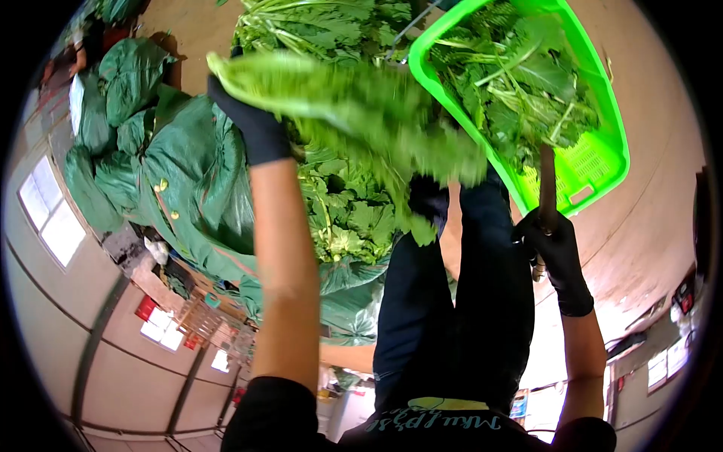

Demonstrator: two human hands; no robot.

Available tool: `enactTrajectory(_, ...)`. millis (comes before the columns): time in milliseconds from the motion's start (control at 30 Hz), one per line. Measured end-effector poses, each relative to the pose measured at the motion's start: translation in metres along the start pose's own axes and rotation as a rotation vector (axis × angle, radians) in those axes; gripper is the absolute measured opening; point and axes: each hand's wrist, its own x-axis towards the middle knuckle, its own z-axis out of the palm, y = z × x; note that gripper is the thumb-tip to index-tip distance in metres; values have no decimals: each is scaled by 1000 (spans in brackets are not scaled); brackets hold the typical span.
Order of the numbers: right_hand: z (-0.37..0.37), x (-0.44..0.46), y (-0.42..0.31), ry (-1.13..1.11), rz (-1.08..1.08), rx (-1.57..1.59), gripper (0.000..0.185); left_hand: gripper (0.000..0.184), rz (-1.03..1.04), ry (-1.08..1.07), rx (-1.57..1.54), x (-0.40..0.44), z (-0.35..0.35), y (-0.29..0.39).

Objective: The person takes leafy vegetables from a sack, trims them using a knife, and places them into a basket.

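Presently: left hand [252,120], gloved, clasping leafy vegetable [339,105] near stalk end; right hand [559,252], gloved, gripping knife-like tool [548,184] near green basket [619,162].

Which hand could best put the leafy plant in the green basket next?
Probably left: the left hand grips the leafy plant. The right hand looks nearer the green basket, but holds a dark tool.

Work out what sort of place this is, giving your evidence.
Probably a vegetable-packing shed or warehouse: leafy greens lie heaped beside bulging green sacks, and a bright green basket holds more.
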Motion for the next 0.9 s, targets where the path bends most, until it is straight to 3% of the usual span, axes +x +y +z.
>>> enactTrajectory(67,0,5,-9,-24,-4,-34,11,48,-416,-328,-366,52,-31,16)
enactTrajectory(133,1,10,-6,21,-2,-82,11,43,-367,-285,77,86,-61,14)
enactTrajectory(200,9,14,-11,44,-7,-136,12,35,-115,-251,454,106,-108,8)
enactTrajectory(267,16,20,-8,48,17,-175,13,29,-205,-342,815,93,-133,6)
enactTrajectory(333,24,24,-6,18,53,-224,12,26,-48,-587,1149,68,-173,-31)
enactTrajectory(400,30,28,6,-17,87,-191,11,30,-456,-430,1076,21,-173,-57)
enactTrajectory(467,34,32,15,-46,98,-209,12,32,-208,-634,1535,2,-187,-95)
enactTrajectory(500,38,31,15,-42,112,-218,14,35,-72,-486,1577,-9,-184,-97)
enactTrajectory(533,41,31,12,-52,138,-231,14,36,199,-401,1659,1,-189,-104)
enactTrajectory(600,45,34,16,-26,164,-278,12,36,532,-332,1783,43,-214,-104)
enactTrajectory(633,45,36,20,-9,142,-280,11,37,525,-440,1770,81,-223,-90)
enactTrajectory(667,46,39,25,2,119,-278,11,34,257,-435,1993,91,-195,-50)
enactTrajectory(733,50,50,31,42,138,-423,11,35,614,-420,1874,159,-234,-35)
enactTrajectory(800,60,58,34,47,136,-417,12,34,349,-646,1770,224,-275,-31)
enactTrajectory(833,66,61,36,46,131,-383,13,33,-73,-631,1641,219,-262,-30)
enactTrajectory(867,69,62,44,22,110,-385,13,28,-324,-674,1765,209,-248,-33)
enactTrajectory(900,69,63,55,5,83,-388,13,23,601,-1129,1931,190,-250,-53)
